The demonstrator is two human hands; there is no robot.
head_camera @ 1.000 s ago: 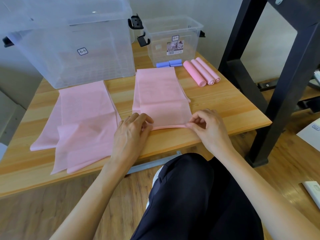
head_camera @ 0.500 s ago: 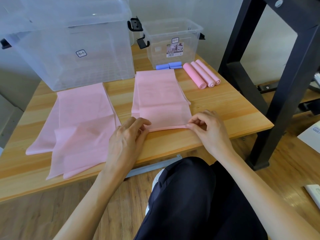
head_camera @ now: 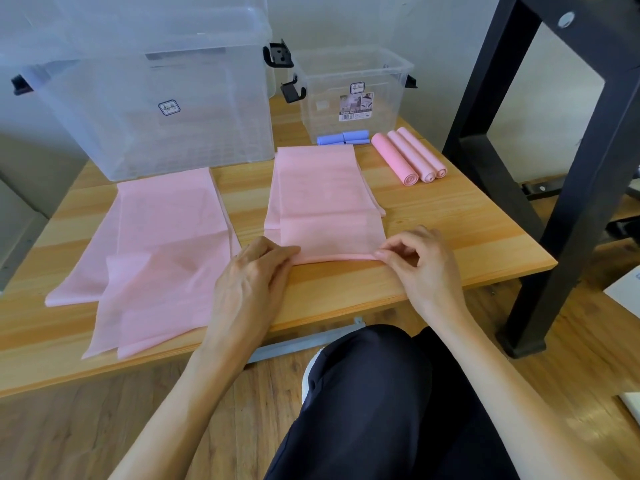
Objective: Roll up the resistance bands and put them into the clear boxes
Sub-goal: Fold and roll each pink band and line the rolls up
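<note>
A folded pink resistance band [head_camera: 322, 202] lies flat in the middle of the wooden table [head_camera: 467, 237]. Its near edge is turned into a thin roll. My left hand [head_camera: 254, 275] pinches the left end of that roll, and my right hand [head_camera: 415, 261] pinches the right end. Another pink band [head_camera: 156, 251] lies spread out to the left. Three rolled pink bands [head_camera: 408, 157] and rolled blue bands [head_camera: 343, 137] sit at the back. A small clear box [head_camera: 349, 88] and a large clear box [head_camera: 149, 102] stand behind them.
A black metal frame [head_camera: 568, 174] stands right of the table. My knee in dark trousers [head_camera: 381, 393] is below the table's front edge. A grey metal bar [head_camera: 304, 342] shows under that edge. Wooden floor surrounds the table.
The band's near edge has been turned over a little further into a thin roll; both hands stay at its ends. The view has shifted slightly.
</note>
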